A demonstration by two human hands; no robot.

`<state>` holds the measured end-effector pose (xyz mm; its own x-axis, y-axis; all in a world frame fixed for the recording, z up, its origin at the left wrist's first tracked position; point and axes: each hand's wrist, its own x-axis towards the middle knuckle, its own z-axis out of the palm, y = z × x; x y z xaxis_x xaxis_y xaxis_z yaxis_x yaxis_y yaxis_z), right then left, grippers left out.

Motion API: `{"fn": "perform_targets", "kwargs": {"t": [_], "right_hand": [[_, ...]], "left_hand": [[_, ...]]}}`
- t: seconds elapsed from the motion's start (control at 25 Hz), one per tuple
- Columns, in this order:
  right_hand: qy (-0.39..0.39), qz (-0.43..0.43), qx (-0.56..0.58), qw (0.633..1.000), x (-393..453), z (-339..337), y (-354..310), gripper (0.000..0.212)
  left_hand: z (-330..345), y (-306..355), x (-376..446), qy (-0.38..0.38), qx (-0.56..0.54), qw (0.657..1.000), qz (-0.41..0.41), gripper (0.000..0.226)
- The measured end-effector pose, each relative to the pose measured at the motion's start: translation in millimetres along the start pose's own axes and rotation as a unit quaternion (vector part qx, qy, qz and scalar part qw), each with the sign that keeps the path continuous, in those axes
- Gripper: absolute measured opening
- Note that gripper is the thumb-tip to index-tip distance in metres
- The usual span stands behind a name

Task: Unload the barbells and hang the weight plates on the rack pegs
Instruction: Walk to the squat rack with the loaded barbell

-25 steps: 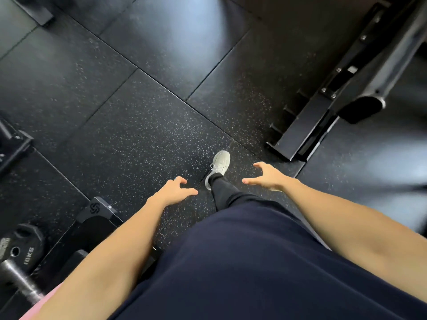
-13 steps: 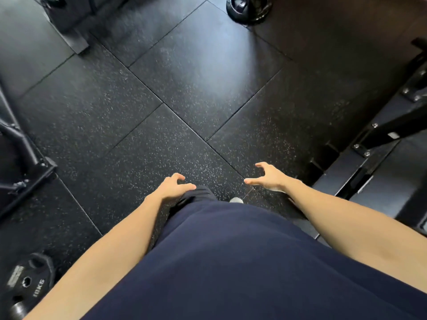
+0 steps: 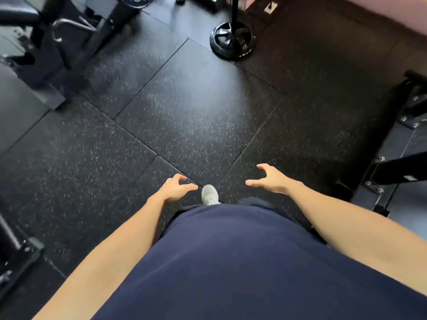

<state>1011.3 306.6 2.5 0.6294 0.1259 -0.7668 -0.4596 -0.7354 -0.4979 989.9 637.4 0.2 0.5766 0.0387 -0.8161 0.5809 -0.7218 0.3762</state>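
Hands [image 3: 175, 189] [image 3: 270, 179] empty above floor [image 3: 196, 107]

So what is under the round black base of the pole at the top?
The round base stands on the speckled rubber floor, near a tile seam. The floor directly beneath it is covered by the base, so nothing more can be seen there.

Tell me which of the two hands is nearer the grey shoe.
The left hand: its thumb tip nearly meets the grey shoe in the picture, while the right hand hangs further off to the other side. Both hold nothing.
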Motion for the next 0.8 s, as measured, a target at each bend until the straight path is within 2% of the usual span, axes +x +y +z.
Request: {"fn": "perform_targets", "kwargs": {"t": [0.2,0.4,0.6,0.8], "right_hand": [[0.035,0.010,0.041,0.998,67,-55,-73,0.101],[0.053,0.017,0.067,0.996,145,-124,-114,0.099],[0.056,0.036,0.096,0.993,235,-220,-144,0.101],[0.088,0.053,0.136,0.985,274,-314,-167,0.103]], "left_hand": [[-102,80,72,0.003,0.036,0.998,0.043,0.081],[-169,167,156,-0.012,0.074,0.994,0.083,0.078],[-233,289,245,-0.016,0.144,0.986,0.089,0.088],[-269,415,299,-0.011,0.221,0.968,0.118,0.090]]}}
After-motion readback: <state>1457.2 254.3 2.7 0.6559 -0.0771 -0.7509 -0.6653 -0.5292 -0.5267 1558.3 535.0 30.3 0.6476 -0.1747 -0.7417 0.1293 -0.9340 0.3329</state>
